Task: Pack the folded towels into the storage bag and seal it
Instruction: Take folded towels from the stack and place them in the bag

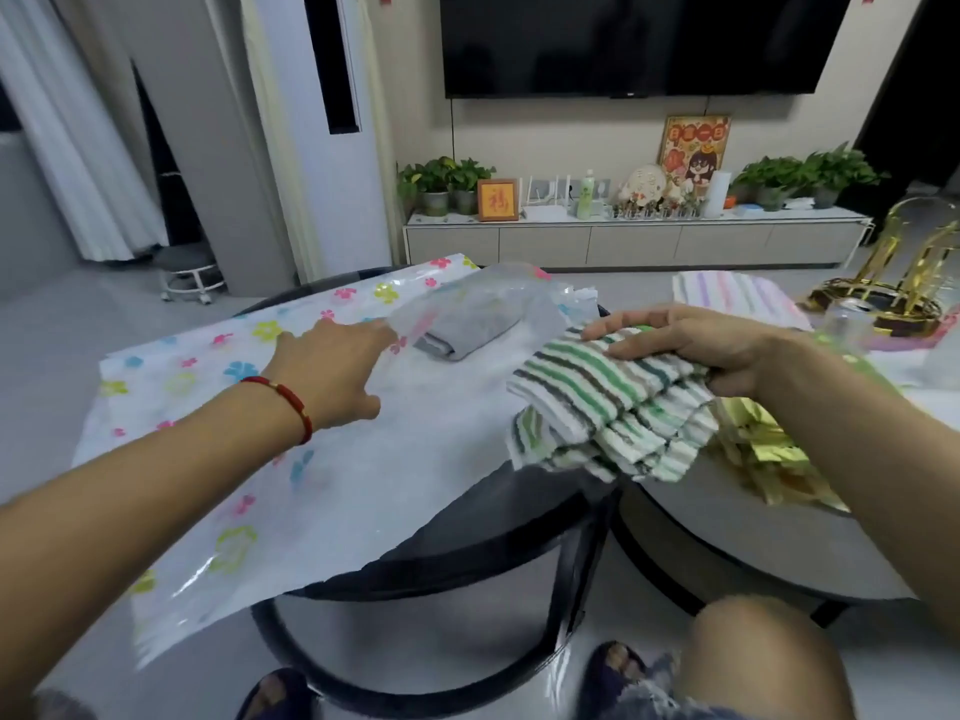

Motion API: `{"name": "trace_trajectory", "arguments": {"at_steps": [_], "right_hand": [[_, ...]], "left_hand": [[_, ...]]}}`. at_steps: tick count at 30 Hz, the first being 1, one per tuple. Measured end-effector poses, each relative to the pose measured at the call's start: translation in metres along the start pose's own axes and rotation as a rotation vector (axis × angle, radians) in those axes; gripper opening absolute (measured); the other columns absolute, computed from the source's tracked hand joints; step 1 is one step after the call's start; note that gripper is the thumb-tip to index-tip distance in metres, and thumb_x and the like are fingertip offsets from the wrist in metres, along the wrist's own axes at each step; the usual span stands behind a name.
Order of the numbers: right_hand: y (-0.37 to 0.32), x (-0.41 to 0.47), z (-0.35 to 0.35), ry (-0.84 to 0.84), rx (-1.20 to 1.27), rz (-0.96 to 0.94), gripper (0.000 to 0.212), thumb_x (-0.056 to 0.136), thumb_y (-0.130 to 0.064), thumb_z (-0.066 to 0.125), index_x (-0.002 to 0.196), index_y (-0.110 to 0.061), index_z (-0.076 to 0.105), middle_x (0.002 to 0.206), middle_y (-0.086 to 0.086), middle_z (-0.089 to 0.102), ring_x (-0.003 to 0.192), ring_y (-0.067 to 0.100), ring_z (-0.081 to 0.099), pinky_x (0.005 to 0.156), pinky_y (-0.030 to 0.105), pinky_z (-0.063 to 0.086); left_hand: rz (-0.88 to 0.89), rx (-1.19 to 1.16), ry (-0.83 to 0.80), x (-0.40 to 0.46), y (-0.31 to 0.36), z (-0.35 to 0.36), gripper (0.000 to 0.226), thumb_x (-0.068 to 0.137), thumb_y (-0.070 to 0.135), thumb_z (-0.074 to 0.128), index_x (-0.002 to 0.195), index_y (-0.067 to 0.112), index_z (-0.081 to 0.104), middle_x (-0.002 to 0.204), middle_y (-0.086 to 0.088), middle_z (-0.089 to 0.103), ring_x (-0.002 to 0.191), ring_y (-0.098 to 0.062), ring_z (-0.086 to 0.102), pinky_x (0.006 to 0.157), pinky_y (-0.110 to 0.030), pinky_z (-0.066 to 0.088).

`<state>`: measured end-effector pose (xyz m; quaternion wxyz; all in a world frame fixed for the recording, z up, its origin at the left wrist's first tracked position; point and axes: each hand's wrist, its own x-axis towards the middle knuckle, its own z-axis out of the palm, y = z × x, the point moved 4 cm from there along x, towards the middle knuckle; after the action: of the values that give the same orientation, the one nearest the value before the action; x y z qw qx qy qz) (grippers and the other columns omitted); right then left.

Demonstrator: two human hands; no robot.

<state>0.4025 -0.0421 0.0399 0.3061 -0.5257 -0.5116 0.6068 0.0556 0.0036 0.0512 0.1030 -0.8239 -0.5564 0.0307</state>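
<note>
A: Storage bag, the flower-printed one, is lying flat across the dark round table, with its open mouth toward the far right. Is anything sitting inside it yet?

B: One grey folded towel is showing through the clear plastic near the mouth, so I'm judging the packing as begun but far from finished.

A: What are the hands doing?

B: The left hand is lying on the bag beside the opening; its fingertips are hidden at the plastic, so I cannot tell whether they are pinching the flap or only pressing it. The right hand is clamping a green-striped folded towel, fingers lying along the top and thumb underneath, just beside the mouth.

A: And the count?

B: I'm counting three towels: one in the bag, one in hand, and a pastel-striped towel waiting farther back on the right. One bag. The seal is looking undone, so two towels and the closing are remaining.
</note>
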Motion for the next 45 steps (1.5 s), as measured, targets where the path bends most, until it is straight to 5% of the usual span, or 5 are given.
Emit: {"name": "trace_trajectory", "arguments": {"at_steps": [7,22,31,36,45], "right_hand": [[0.001,0.128,0.141,0.167,0.367,-0.208,0.031,0.096,0.0,0.062,0.119,-0.015,0.075,0.129,0.018,0.071,0.1,0.031,0.069,0.097,0.052,0.058],[0.035,0.296,0.231,0.482,0.196,-0.103,0.05,0.094,0.002,0.051,0.137,-0.019,0.062,0.137,0.015,0.062,0.117,0.038,0.066,0.095,0.049,0.06],[0.041,0.165,0.116,0.339,-0.515,-0.216,0.019,0.093,-0.016,0.06,0.101,-0.019,0.076,0.082,0.003,0.079,0.064,0.016,0.075,0.058,0.031,0.063],[0.047,0.054,-0.007,0.719,-0.767,-0.248,0.02,0.088,-0.021,0.06,0.08,-0.018,0.078,0.07,0.003,0.075,0.061,0.02,0.07,0.056,0.027,0.052],[0.061,0.01,-0.176,1.112,-0.986,0.004,0.031,0.101,-0.021,0.057,0.126,-0.01,0.072,0.134,0.025,0.062,0.122,0.043,0.057,0.101,0.048,0.048]], "left_hand": [[0.073,0.103,0.027,0.005,-0.023,-0.043,0.099,0.068,0.042,0.081,0.146,0.028,0.022,0.161,0.009,0.016,0.127,-0.037,0.039,0.082,-0.067,0.045],[0.153,0.084,0.046,-0.001,-0.033,-0.032,0.097,0.072,0.042,0.075,0.151,0.031,0.02,0.162,0.012,0.015,0.132,-0.028,0.036,0.089,-0.064,0.048],[0.149,0.031,0.12,0.013,-0.02,-0.017,0.093,0.077,0.039,0.074,0.152,0.034,0.02,0.164,0.003,0.014,0.135,-0.036,0.036,0.097,-0.062,0.046],[0.199,0.009,0.157,0.032,0.022,-0.007,0.081,0.077,0.041,0.071,0.147,0.039,0.029,0.164,0.002,0.013,0.135,-0.036,0.033,0.092,-0.058,0.047],[0.226,0.04,0.163,0.07,0.074,0.005,0.08,0.08,0.042,0.069,0.149,0.041,0.028,0.163,-0.001,0.015,0.135,-0.036,0.03,0.09,-0.057,0.048]]}}
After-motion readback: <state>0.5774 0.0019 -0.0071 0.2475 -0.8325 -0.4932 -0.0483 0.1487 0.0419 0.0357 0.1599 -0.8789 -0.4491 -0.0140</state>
